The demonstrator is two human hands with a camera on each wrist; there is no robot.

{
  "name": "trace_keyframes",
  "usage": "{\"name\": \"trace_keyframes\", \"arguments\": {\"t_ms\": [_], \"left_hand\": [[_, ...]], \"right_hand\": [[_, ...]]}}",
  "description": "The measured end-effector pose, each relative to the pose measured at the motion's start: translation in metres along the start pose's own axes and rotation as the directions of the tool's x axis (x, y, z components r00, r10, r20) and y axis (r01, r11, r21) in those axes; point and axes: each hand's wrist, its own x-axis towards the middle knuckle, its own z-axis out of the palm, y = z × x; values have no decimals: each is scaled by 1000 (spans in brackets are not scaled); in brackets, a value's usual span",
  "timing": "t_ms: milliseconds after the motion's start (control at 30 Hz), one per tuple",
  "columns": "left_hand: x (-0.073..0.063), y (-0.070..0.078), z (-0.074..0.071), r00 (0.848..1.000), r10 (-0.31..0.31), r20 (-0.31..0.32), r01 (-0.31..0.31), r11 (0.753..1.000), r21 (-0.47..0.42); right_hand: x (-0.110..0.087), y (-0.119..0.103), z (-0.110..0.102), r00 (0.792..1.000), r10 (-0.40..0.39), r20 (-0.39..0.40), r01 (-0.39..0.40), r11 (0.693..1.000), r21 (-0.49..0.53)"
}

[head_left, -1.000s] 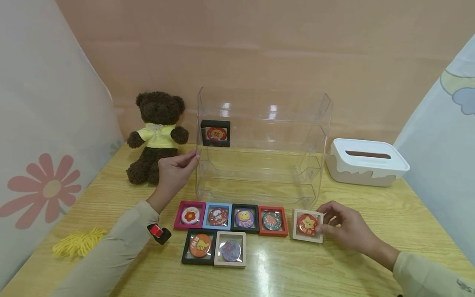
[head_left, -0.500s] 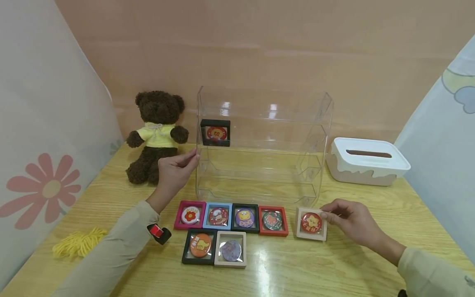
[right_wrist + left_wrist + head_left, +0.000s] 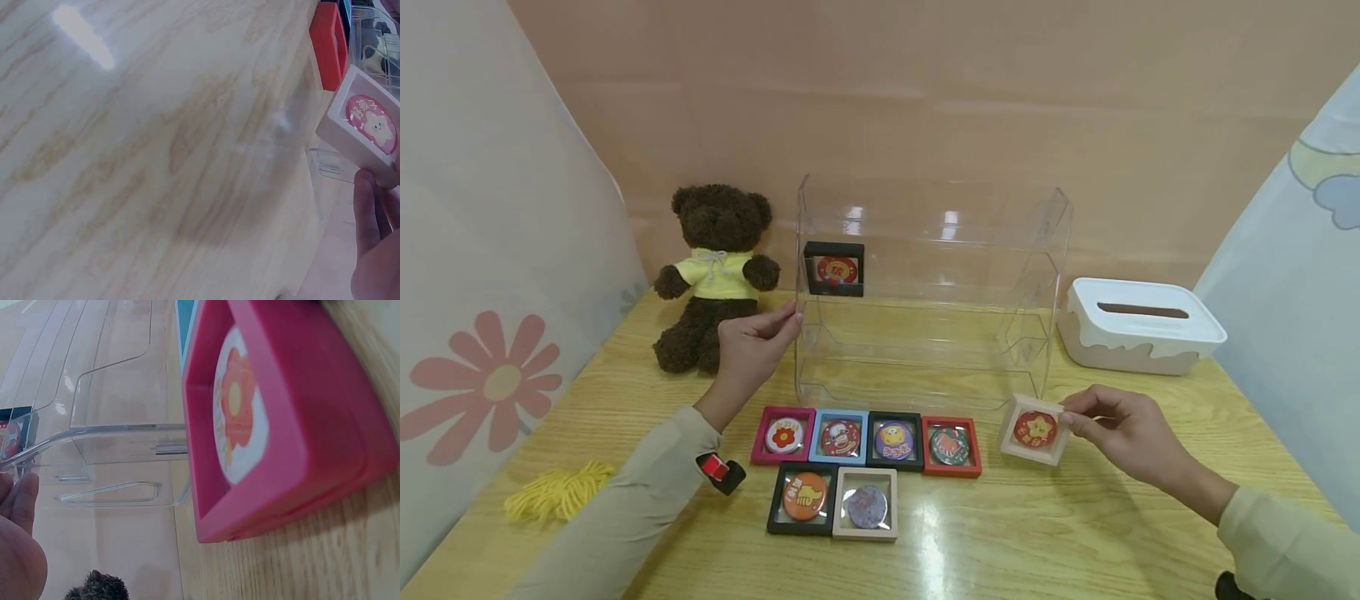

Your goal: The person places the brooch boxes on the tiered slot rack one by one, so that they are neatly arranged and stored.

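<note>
My right hand (image 3: 1123, 429) pinches the right edge of a beige square frame (image 3: 1018, 448) that holds a red badge with a yellow star; the frame is tilted and lifted off the table. My left hand (image 3: 752, 343) pinches the left side edge of a clear tiered display rack (image 3: 925, 329). A black frame (image 3: 835, 290) with a red badge stands at the left on one of its tiers. In front of the rack lie a pink frame (image 3: 294, 425), a light blue frame (image 3: 839, 459), a black frame (image 3: 895, 467) and a red frame (image 3: 952, 472).
Nearer me lie another black frame (image 3: 801, 530) and a beige frame (image 3: 865, 534). A brown teddy bear (image 3: 721, 225) sits left of the rack, a white tissue box (image 3: 1142, 329) right of it. Yellow yarn (image 3: 559, 492) lies at the left.
My right hand has raised the beige star frame from the table, tilting it and moving it slightly right and toward the rack. The left hand has stayed on the rack's side.
</note>
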Motion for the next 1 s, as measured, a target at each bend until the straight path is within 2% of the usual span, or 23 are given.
{"name": "trace_keyframes", "arguments": {"t_ms": [333,667,1000], "left_hand": [[-1,0,-2,1000,-15,-1,15,1000,-1],[-1,0,-2,1000,-3,-3,3,999,-34],[-1,-2,0,1000,18,8,-18,999,-31]], "right_hand": [[16,-8,-12,998,-9,-68,10,1000,7],[35,-23,-18,994,-9,-111,10,1000,2],[65,-36,-25,975,-109,-195,109,994,-11]]}}
